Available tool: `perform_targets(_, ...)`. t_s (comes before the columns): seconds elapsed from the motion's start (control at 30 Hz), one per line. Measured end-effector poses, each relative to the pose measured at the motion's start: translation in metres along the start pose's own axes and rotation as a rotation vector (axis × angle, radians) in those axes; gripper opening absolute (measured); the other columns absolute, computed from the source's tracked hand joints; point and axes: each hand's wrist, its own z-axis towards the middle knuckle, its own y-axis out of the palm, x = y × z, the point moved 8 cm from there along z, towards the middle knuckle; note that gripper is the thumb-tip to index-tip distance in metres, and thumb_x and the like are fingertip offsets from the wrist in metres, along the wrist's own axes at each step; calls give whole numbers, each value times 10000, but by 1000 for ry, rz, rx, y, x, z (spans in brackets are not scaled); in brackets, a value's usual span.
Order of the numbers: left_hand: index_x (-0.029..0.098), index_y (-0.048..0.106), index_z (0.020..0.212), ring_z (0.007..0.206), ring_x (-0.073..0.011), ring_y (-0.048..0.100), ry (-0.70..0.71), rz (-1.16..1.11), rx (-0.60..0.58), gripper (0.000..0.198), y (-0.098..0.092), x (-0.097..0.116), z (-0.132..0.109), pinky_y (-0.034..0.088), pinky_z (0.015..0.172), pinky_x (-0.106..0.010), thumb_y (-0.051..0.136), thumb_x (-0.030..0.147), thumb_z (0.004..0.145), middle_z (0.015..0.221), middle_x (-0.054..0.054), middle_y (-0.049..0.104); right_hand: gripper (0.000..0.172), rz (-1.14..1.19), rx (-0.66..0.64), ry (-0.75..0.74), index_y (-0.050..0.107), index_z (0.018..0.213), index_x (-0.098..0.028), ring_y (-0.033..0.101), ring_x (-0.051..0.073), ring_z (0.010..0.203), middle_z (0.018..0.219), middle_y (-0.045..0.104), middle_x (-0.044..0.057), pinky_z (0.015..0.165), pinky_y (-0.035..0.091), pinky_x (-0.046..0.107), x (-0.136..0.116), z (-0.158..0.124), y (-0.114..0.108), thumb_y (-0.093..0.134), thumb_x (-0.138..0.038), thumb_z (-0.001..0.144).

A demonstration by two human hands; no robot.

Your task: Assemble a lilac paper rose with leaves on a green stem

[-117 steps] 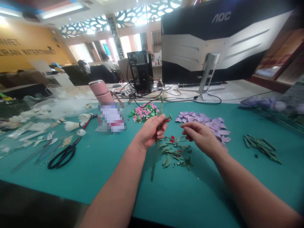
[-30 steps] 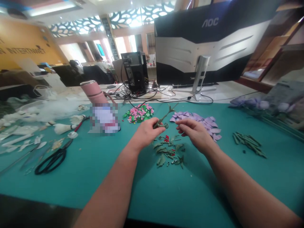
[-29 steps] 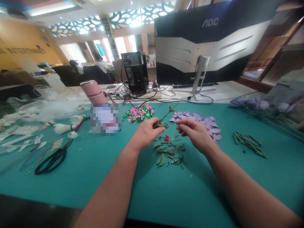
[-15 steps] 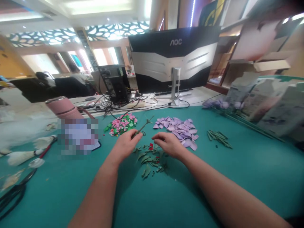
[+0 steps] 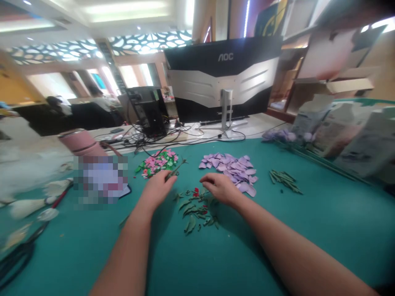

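My left hand (image 5: pixel 157 188) is closed on a thin green artificial stem (image 5: pixel 175 169) whose tip points up and right toward the pile of pink and green bits (image 5: pixel 158 162). My right hand (image 5: pixel 219 188) hovers with its fingers curled over a small heap of green leaf pieces and red bits (image 5: pixel 197 209); whether it holds anything is hidden. A pile of lilac petals (image 5: pixel 230 166) lies just beyond my right hand on the teal table mat (image 5: pixel 308 230).
Short green stem pieces (image 5: pixel 284 181) lie right of the petals. A pink flask (image 5: pixel 80 142), shuttlecocks (image 5: pixel 27 204) and black scissors (image 5: pixel 14 260) are at the left. A monitor (image 5: pixel 222 78), a computer tower (image 5: pixel 148 109) and cables stand behind. Lilac flowers (image 5: pixel 285 135) and boxes sit far right.
The view has swung right and back. My left hand has lowered the stem toward the mat and tilted it flatter. My right hand has dropped onto the leaf heap.
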Motion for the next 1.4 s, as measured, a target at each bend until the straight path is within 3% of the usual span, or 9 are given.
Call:
perform_targets(0.23,155,628,1169,1101,-279,608,-30,-77,4,341,13,-14,-2,438,941,-368,489,283,885,1214,-163,660,238,17,-18,0,726,969,-241,696,243,932,995,764,50,846,515,394,7,-5,6,520,-307,870)
perform_targets(0.37,177,649,1153,1058,-263,631,-67,-64,-2,328,23,-25,-2,461,918,-354,550,197,841,1180,-146,678,276,16,-27,-7,733,948,-251,706,276,915,973,769,59,820,536,416,16,-6,8,534,-409,841)
perform_targets(0.67,199,660,1128,1046,-262,626,-95,5,-69,344,49,-43,-1,473,893,-342,571,154,799,1162,-128,653,409,-57,-91,68,752,975,-309,704,307,898,997,769,41,740,536,432,36,-4,14,515,-579,780)
perform_targets(0.83,221,684,1057,960,-223,633,-105,-13,-64,313,47,-42,-3,482,852,-304,625,171,753,1082,-82,670,447,-46,-115,69,752,985,-295,703,304,923,1014,768,42,756,543,421,36,-3,15,513,-601,765)
perform_targets(0.97,193,687,997,948,-239,622,-132,-82,90,252,20,-38,-8,475,835,-319,659,279,762,1045,-94,677,451,-45,-124,69,747,999,-308,702,303,951,1042,763,32,770,552,420,37,-3,18,503,-612,773)
perform_targets(1.1,195,667,856,874,-185,609,-197,-192,370,130,-33,-57,-16,453,798,-281,585,294,834,940,-49,686,430,-33,-128,40,752,970,-301,709,307,955,1037,767,36,788,556,418,35,-3,20,505,-592,771)
perform_targets(1.27,188,608,722,749,-162,577,-338,-341,695,218,-101,-137,-37,436,726,-264,577,363,849,721,-6,630,423,-26,-134,28,746,979,-306,716,295,911,1020,769,34,731,559,393,31,-3,21,510,-597,782)
perform_targets(1.4,173,628,808,822,-172,602,-422,-480,855,94,-127,-203,-47,454,783,-279,594,260,811,844,-39,671,421,-30,-133,23,748,970,-311,712,294,915,1018,768,28,744,554,392,30,-4,21,511,-604,781)
